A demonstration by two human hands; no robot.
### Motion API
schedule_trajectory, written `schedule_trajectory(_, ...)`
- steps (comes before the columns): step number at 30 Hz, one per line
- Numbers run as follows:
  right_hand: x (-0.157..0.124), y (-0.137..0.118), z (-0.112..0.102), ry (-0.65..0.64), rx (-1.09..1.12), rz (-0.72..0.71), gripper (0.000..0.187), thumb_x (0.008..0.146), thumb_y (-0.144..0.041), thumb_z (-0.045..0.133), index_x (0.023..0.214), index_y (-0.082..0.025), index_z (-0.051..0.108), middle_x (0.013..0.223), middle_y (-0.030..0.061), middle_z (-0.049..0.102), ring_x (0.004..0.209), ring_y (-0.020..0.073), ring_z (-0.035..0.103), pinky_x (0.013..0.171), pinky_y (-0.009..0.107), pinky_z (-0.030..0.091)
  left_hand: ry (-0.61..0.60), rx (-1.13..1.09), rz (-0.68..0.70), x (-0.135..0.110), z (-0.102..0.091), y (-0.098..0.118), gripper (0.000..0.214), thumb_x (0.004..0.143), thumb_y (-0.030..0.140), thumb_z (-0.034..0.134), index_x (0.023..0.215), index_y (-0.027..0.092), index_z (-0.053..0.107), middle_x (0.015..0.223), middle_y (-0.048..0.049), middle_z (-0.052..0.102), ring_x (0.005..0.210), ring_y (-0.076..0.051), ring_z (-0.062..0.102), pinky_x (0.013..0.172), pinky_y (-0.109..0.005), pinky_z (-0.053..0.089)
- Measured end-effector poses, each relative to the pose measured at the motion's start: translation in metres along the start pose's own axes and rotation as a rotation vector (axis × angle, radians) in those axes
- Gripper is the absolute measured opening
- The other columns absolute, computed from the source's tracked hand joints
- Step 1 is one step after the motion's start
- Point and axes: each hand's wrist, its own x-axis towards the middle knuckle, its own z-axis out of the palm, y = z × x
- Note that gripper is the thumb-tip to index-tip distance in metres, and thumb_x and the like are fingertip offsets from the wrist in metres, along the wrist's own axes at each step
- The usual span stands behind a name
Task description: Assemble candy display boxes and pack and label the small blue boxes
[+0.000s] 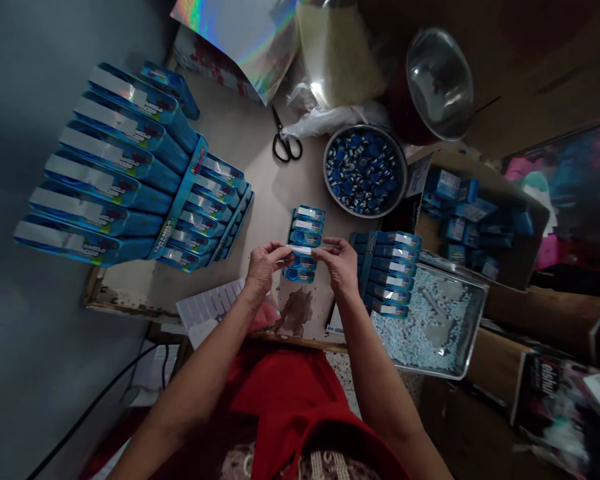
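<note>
My left hand (266,268) and my right hand (338,261) meet over a short row of small blue packs (308,225) in the middle of the table. Between them, a narrow white sticker strip (301,251) is stretched across one pack, the fingertips of each hand pinching one end. The packs farther from me carry white strips on top. A nearer pack (299,274) shows a bare round blue spot. I cannot tell whether the strip touches the pack beneath it. A sheet of white strips (207,307) lies beside my left forearm.
Stacked blue packs (125,160) fill the left side; another row (393,273) stands at right. Behind are scissors (286,145), a bowl of blue-and-white caps (330,190) and a metal bowl (443,80). A tray of pale beads (473,333) and a carton (517,263) are right.
</note>
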Motion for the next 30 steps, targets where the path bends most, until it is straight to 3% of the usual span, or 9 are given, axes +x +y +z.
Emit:
schedule_trajectory(6, 0.017, 0.011, 0.015, 0.145, -0.309, -0.189, 0.039, 0.068, -0.032, 0.071, 0.103, -0.021, 0.060, 0.079, 0.0005, 0.072, 0.077, 0.0196, 0.070, 0.075, 0.029, 0.052, 0.207, 0.129, 0.169, 0.018, 0.009, -0.006, 0.027, 0.064, 0.037, 0.081, 0.075, 0.017, 0.066, 0.073, 0.0001, 0.064, 0.069, -0.013, 0.058, 0.068, -0.026, 0.050)
schedule_trajectory(15, 0.038, 0.013, 0.027, 0.196, -0.496, -0.235, 0.026, 0.069, -0.032, 0.068, 0.092, -0.019, 0.067, 0.080, 0.0021, 0.072, 0.076, 0.0189, 0.067, 0.075, 0.028, 0.049, 0.207, 0.272, 0.315, 0.053, -0.001, -0.011, 0.021, 0.067, 0.035, 0.078, 0.073, 0.018, 0.067, 0.068, 0.0016, 0.062, 0.065, -0.012, 0.054, 0.067, -0.024, 0.044)
schedule_trajectory(22, 0.045, 0.018, 0.027, 0.209, -0.566, -0.295, 0.025, 0.068, -0.029, 0.067, 0.092, -0.019, 0.068, 0.081, 0.0011, 0.072, 0.076, 0.0198, 0.067, 0.075, 0.029, 0.047, 0.210, 0.220, 0.239, 0.059, -0.003, -0.019, 0.021, 0.064, 0.032, 0.077, 0.072, 0.016, 0.067, 0.064, 0.0031, 0.060, 0.062, -0.010, 0.051, 0.064, -0.023, 0.041)
schedule_trajectory(27, 0.048, 0.015, 0.024, 0.193, -0.603, -0.240, 0.040, 0.067, -0.032, 0.072, 0.104, -0.019, 0.061, 0.075, -0.0014, 0.069, 0.072, 0.0198, 0.066, 0.072, 0.029, 0.045, 0.098, 0.072, 0.012, 0.064, 0.006, -0.025, 0.020, 0.066, 0.031, 0.074, 0.074, 0.017, 0.062, 0.069, 0.0015, 0.061, 0.063, -0.011, 0.055, 0.062, -0.022, 0.041)
schedule_trajectory(30, 0.050, 0.017, 0.018, 0.290, -0.690, -0.248, 0.046, 0.062, -0.042, 0.079, 0.098, -0.021, 0.059, 0.075, -0.0022, 0.066, 0.070, 0.0196, 0.061, 0.069, 0.029, 0.043, 0.155, 0.047, -0.030, 0.072, 0.016, -0.033, 0.023, 0.071, 0.032, 0.072, 0.080, 0.019, 0.055, 0.072, 0.0023, 0.060, 0.063, -0.011, 0.055, 0.064, -0.023, 0.043)
